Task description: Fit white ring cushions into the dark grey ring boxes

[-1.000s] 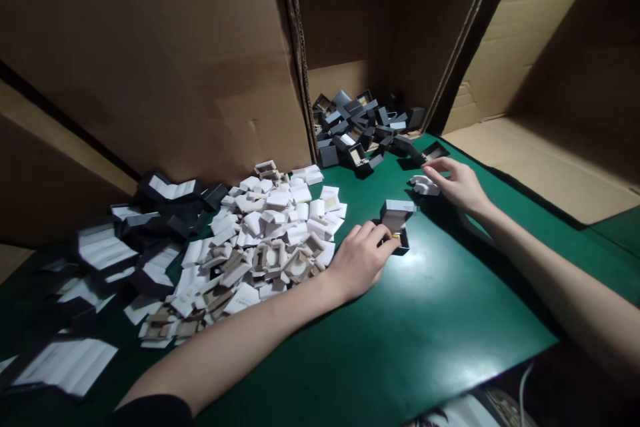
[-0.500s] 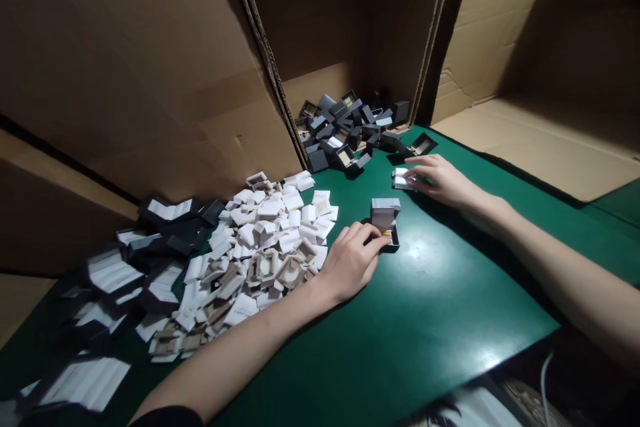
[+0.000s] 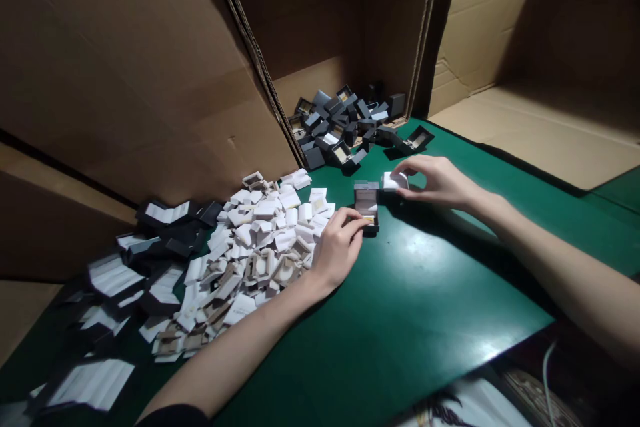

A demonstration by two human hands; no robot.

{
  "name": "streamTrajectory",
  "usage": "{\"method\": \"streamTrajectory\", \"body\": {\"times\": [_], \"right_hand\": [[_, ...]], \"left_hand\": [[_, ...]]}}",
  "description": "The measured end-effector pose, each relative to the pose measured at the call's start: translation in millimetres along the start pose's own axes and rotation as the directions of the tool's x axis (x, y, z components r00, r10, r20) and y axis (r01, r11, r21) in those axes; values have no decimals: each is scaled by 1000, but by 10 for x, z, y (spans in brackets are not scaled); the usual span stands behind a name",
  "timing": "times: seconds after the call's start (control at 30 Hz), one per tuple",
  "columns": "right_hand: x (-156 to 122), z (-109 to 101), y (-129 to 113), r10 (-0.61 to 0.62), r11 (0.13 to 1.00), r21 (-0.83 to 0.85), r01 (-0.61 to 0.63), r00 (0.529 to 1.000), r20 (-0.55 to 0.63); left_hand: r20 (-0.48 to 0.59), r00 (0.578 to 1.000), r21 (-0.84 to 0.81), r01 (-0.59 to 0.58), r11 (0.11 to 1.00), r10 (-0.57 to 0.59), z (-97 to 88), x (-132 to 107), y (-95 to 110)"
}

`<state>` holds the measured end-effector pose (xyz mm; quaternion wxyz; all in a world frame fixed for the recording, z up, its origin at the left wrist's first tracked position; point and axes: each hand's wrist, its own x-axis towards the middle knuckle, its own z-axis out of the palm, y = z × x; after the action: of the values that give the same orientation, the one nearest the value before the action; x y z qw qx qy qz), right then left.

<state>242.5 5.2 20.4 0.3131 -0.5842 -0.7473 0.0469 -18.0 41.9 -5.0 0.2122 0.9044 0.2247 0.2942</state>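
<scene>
A small dark hinged box [image 3: 367,197] stands on the green table with its lid raised and a pale lining showing. My left hand [image 3: 343,243] is closed on the near left side of this box, its fingers reaching over the yellowish part inside. To the right, my right hand [image 3: 434,180] pinches a small white insert [image 3: 393,181] between thumb and fingers, just above or on the tabletop. Close by on the left spreads a heap of white and grey-brown card inserts [image 3: 270,227].
Several dark small boxes [image 3: 345,113] are heaped at the back beside the cardboard walls [image 3: 150,67]. At the left lie dark boxes with white linings [image 3: 113,273]. The green table [image 3: 400,320] ends at a front right edge, with a pale cable [image 3: 546,373] below it.
My right hand has closed on the white insert and lifted or tilted it, bringing it slightly left. My left hand and the dark box have shifted left and away from me.
</scene>
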Motion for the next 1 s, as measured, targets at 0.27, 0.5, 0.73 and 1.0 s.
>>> {"method": "streamTrajectory", "body": {"times": [0.27, 0.5, 0.73, 1.0], "right_hand": [[-23, -49, -298, -188, 956, 243, 165, 980, 71], [-30, 200, -359, -290, 954, 87, 286, 956, 38], [-39, 295, -350, -353, 932, -65, 356, 934, 54], [-39, 342, -353, -371, 928, 10, 371, 925, 84]], "left_hand": [[-60, 996, -7, 63, 998, -63, 5, 17, -10], [-55, 998, -22, 38, 999, -39, 4, 20, -16], [-69, 995, -39, 62, 997, -65, -4, 18, -1], [-72, 985, -138, 149, 979, -160, 18, 32, -7]]}}
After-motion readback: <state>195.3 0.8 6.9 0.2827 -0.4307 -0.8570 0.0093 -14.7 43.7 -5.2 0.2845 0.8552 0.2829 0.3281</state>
